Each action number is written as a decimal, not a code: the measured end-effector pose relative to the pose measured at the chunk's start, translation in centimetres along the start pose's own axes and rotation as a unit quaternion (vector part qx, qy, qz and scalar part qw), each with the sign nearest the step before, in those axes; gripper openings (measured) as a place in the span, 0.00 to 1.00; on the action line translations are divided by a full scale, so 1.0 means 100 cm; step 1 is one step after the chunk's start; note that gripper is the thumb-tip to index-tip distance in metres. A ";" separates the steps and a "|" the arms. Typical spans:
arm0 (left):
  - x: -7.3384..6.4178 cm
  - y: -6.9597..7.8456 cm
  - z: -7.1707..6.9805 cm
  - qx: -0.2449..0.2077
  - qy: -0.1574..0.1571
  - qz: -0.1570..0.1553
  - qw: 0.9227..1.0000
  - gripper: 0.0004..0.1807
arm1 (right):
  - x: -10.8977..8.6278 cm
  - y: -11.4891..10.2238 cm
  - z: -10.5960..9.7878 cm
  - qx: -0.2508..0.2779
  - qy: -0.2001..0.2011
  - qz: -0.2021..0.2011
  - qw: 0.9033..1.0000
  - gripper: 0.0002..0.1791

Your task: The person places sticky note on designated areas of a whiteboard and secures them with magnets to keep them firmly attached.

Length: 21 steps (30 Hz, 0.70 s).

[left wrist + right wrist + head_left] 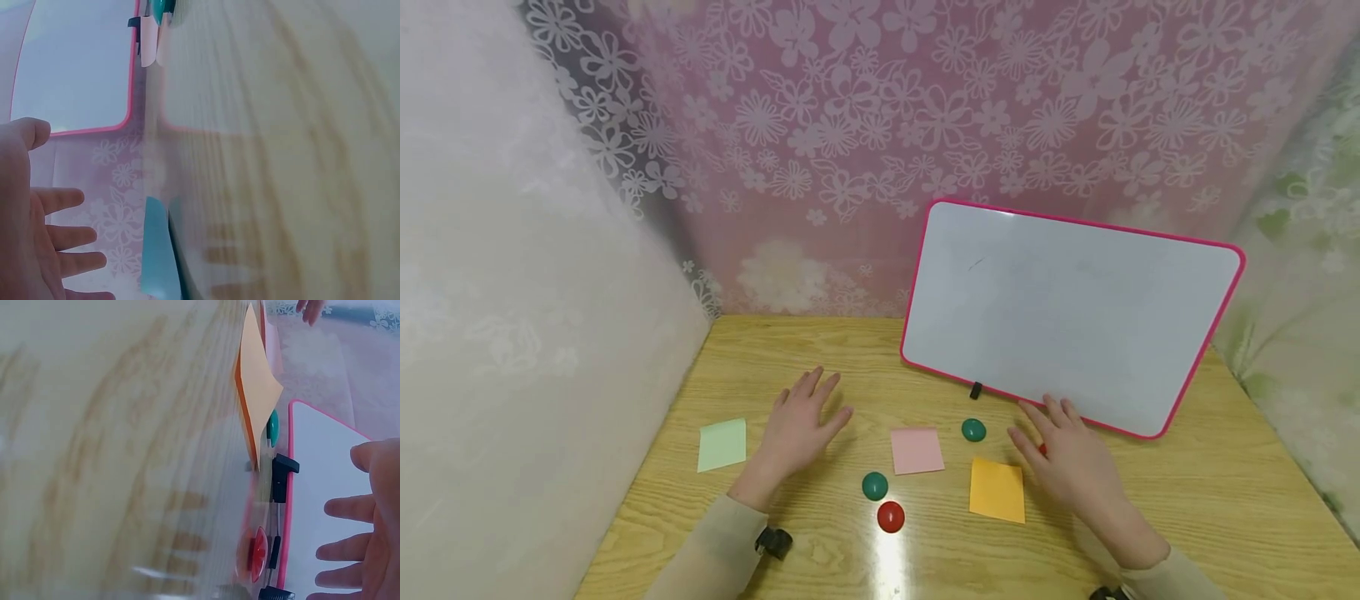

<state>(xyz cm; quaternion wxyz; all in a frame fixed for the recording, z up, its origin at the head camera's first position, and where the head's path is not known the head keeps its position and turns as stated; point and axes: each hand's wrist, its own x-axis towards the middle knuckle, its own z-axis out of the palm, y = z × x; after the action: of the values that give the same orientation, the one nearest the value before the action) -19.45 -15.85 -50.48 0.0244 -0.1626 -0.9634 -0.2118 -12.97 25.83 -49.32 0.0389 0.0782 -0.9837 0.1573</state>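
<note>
My left hand (795, 431) hovers with fingers spread between a light green sticky note (722, 445) and a pink sticky note (917, 451), holding nothing. On the other side, my right hand (1072, 457) is spread too, its fingertips overlapping the lower edge of a whiteboard (1067, 308) with a pink frame. An orange sticky note (997, 490) lies just left of it. A red round magnet (259, 554) is mostly hidden behind the right hand in the head view. Around the notes sit two green round magnets (973, 430) and another red magnet (891, 517).
The whiteboard leans back near a pink flowered curtain (820, 167). A black clip-like foot (976, 391) shows at its lower edge. Pale walls flank the wooden table (820, 550) on both sides. Black wrist cameras (773, 542) sit on the sleeves.
</note>
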 end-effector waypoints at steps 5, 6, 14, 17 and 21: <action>0.001 0.003 -0.001 -0.018 0.007 0.000 1.000 0.37 | -0.001 0.000 -0.002 0.008 0.013 -0.003 1.000 0.36; 0.001 0.003 -0.001 -0.021 0.008 0.000 1.000 0.37 | -0.001 0.000 -0.002 0.010 0.014 -0.003 1.000 0.35; 0.003 0.009 -0.002 -0.074 0.026 -0.008 0.997 0.34 | -0.004 0.001 -0.003 0.022 0.030 0.003 0.999 0.29; 0.004 0.014 -0.004 -0.100 0.035 -0.009 0.994 0.32 | -0.003 0.001 -0.004 0.025 0.040 0.007 0.999 0.29; 0.006 0.020 -0.007 -0.117 0.044 -0.010 0.992 0.28 | -0.003 0.000 -0.007 0.029 0.037 0.016 0.999 0.30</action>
<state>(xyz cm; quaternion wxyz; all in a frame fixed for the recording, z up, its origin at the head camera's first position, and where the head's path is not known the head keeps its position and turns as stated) -19.40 -14.28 -49.00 0.0455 -0.1450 -0.9317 -0.3300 -12.60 26.13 -48.71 0.0706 0.0580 -0.9777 0.1890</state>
